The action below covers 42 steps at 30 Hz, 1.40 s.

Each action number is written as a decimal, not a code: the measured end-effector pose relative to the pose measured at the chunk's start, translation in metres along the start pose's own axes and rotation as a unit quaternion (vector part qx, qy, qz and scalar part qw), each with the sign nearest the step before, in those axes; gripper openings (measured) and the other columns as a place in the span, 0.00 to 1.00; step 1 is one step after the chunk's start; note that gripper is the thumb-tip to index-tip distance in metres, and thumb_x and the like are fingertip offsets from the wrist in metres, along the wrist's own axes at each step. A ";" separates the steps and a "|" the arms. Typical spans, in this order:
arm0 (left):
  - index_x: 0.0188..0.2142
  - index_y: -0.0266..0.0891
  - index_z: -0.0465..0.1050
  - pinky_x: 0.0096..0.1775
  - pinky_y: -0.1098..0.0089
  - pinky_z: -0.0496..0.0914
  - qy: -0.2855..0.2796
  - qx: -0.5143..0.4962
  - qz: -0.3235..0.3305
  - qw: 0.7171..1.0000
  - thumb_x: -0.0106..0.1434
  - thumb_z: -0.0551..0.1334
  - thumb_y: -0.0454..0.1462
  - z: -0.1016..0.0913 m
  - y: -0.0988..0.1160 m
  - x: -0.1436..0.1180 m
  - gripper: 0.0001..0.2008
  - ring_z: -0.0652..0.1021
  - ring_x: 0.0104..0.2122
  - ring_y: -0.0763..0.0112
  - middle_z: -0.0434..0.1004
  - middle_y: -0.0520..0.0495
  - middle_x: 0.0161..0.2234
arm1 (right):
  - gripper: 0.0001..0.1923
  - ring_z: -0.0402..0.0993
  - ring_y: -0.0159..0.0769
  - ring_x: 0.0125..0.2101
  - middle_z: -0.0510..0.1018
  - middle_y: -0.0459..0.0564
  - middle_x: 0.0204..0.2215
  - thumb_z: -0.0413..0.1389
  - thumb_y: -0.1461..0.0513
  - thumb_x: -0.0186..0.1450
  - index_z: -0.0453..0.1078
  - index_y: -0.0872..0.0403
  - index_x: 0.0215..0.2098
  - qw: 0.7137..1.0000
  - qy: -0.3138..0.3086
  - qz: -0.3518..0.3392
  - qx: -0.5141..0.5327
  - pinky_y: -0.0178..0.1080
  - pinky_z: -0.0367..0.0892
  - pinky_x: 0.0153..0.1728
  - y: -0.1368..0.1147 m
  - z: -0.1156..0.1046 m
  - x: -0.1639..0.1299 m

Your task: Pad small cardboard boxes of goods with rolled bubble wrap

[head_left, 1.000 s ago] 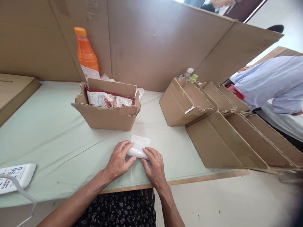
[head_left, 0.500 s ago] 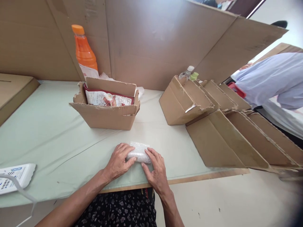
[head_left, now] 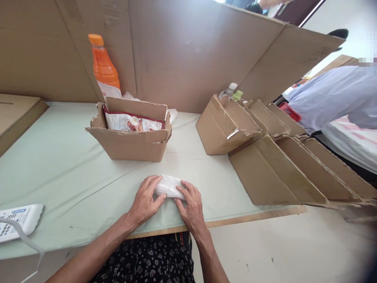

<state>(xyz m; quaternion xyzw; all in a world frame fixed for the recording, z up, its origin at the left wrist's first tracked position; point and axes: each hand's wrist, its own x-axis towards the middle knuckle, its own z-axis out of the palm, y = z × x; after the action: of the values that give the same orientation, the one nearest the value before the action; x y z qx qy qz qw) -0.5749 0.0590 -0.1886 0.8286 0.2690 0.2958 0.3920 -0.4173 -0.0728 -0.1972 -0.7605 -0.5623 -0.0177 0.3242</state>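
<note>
Head view: left hand (head_left: 145, 200) and right hand (head_left: 191, 206) both clamped on a small white bubble-wrap bundle (head_left: 168, 186), pressing it onto the pale green cloth-covered table (head_left: 59, 165) near its front edge. Behind it an open brown cardboard box (head_left: 131, 137) with a red-white packet (head_left: 134, 124); orange plastic bottle (head_left: 103, 68) further back.

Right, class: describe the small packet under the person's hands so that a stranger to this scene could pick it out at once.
Start at the pale green table and find the open cardboard box with a printed pouch inside. Nearer the front edge lies a small bubble-wrap packet, pressed between the left hand and the right hand. It is the only clear, bubbly thing among brown cardboard.
</note>
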 end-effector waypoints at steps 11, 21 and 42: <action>0.61 0.38 0.62 0.51 0.57 0.74 0.034 -0.219 -0.205 0.953 0.65 0.61 0.40 0.000 0.002 -0.012 0.26 0.76 0.54 0.57 0.73 0.35 0.55 | 0.13 0.70 0.47 0.55 0.76 0.55 0.53 0.57 0.61 0.67 0.73 0.50 0.50 0.999 0.018 0.007 0.038 0.51 0.67 0.53 0.003 0.000 0.003; 0.55 0.39 0.70 0.45 0.62 0.75 0.027 -0.168 -0.180 0.969 0.63 0.60 0.38 0.001 0.000 -0.001 0.21 0.77 0.50 0.60 0.76 0.39 0.52 | 0.27 0.65 0.51 0.61 0.70 0.58 0.61 0.56 0.61 0.65 0.64 0.51 0.62 0.999 -0.027 -0.009 -0.024 0.54 0.64 0.56 0.006 0.006 0.010; 0.60 0.42 0.63 0.62 0.55 0.63 0.070 -0.458 -0.283 0.840 0.53 0.73 0.47 -0.005 0.014 0.000 0.38 0.66 0.64 0.49 0.65 0.37 0.63 | 0.13 0.69 0.48 0.58 0.74 0.55 0.57 0.58 0.62 0.66 0.73 0.50 0.50 0.996 0.003 0.013 0.085 0.51 0.65 0.57 -0.023 0.002 0.004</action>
<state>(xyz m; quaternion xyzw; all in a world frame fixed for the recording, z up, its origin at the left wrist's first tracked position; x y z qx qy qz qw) -0.5756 0.0533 -0.1744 0.4192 0.3522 0.3190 0.7736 -0.4366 -0.0643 -0.1865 -0.7375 -0.5506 0.0327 0.3896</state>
